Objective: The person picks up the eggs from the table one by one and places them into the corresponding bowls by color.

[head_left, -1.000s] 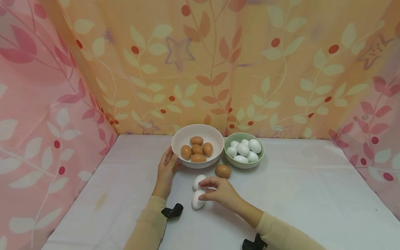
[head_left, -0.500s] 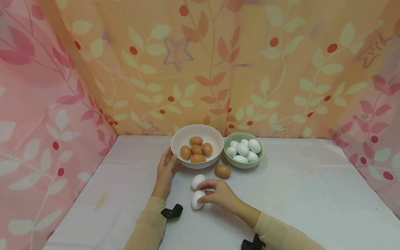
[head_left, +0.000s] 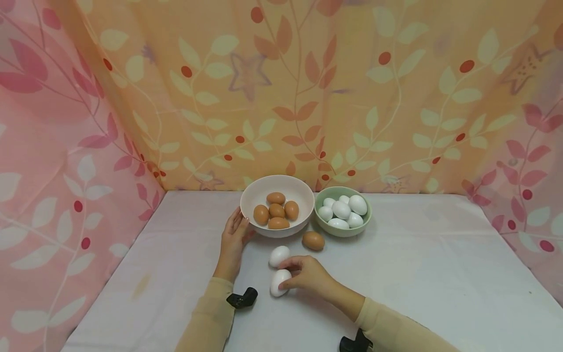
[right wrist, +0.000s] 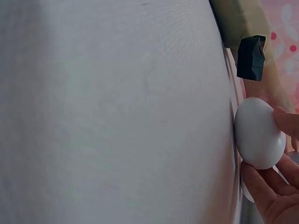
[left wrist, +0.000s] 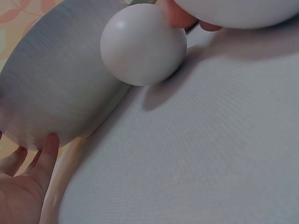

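My right hand (head_left: 310,276) pinches a white egg (head_left: 278,283) on the table; in the right wrist view, thumb and fingertips press its two sides (right wrist: 259,133). Just beyond it lies a second white egg (head_left: 279,255), close to the right fingertips. My left hand (head_left: 232,240) touches the left side of a pale pink bowl (head_left: 283,233), its extended fingers (left wrist: 49,156) laid against the outer wall in the left wrist view. Several brown eggs (head_left: 277,210) rest inside that bowl. A single brown egg (head_left: 313,241) lies on the table in front of the two bowls.
A smaller green bowl (head_left: 345,231) filled with several white eggs (head_left: 341,210) stands right beside the pink one. White cloth (head_left: 418,264) covers the table. Patterned curtains (head_left: 352,98) hang behind and on both sides.
My right hand has lowered slightly toward the nearer white egg and its fingers have closed around it. My left hand and both bowls stay in place.
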Demonstrator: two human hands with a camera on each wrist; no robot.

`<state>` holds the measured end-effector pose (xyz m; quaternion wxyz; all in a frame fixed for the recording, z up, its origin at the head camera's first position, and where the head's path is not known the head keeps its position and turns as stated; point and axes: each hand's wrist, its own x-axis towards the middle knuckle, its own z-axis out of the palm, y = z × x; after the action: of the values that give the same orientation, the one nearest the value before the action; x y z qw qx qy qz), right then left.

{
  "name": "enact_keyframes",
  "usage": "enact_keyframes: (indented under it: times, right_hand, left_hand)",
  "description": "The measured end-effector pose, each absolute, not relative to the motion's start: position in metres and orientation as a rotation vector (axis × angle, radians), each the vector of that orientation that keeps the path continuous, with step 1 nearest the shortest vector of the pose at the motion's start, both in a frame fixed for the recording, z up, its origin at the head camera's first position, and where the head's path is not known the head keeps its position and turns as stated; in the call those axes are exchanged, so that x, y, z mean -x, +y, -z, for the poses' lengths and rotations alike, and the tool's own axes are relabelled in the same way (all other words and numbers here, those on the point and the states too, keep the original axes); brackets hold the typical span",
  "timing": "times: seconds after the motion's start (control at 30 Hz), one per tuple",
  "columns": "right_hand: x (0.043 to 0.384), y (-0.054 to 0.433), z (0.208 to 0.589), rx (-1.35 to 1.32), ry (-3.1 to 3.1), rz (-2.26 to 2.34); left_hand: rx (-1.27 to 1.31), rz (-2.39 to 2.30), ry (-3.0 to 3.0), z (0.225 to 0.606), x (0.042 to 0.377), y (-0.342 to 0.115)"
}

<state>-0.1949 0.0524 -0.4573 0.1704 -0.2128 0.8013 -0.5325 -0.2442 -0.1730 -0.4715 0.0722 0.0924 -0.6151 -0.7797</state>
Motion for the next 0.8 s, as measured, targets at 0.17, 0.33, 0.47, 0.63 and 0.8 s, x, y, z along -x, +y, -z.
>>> enact_keyframes:
  times: [0.17, 0.33, 0.47, 0.63, 0.8]
  right_hand:
    - [0.1939, 0.0525, 0.4561, 0.603, 2.296, 1.462]
    - [0.1933, 0.0530, 0.4560, 0.597, 2.306, 1.445]
    - [0.1934, 0.0536, 0.4564, 0.590, 2.313, 1.435]
    - [0.1933, 0.0529, 0.4562, 0.581, 2.312, 1.413]
    - [0.1933, 0.0527, 0.4565, 0.584, 2.325, 1.391]
  left_hand:
    - [-0.271, 2.338, -1.852, 0.4713, 0.2435, -0.1731]
    - [-0.266, 2.336, -1.855, 0.4713, 0.2434, -0.1733]
    - [-0.267, 2.337, -1.851, 0.4717, 0.2434, -0.1732]
    - [-0.270, 2.337, -1.854, 0.4712, 0.2431, -0.1728]
    - [-0.274, 2.338, -1.858, 0.4706, 0.2430, -0.1729]
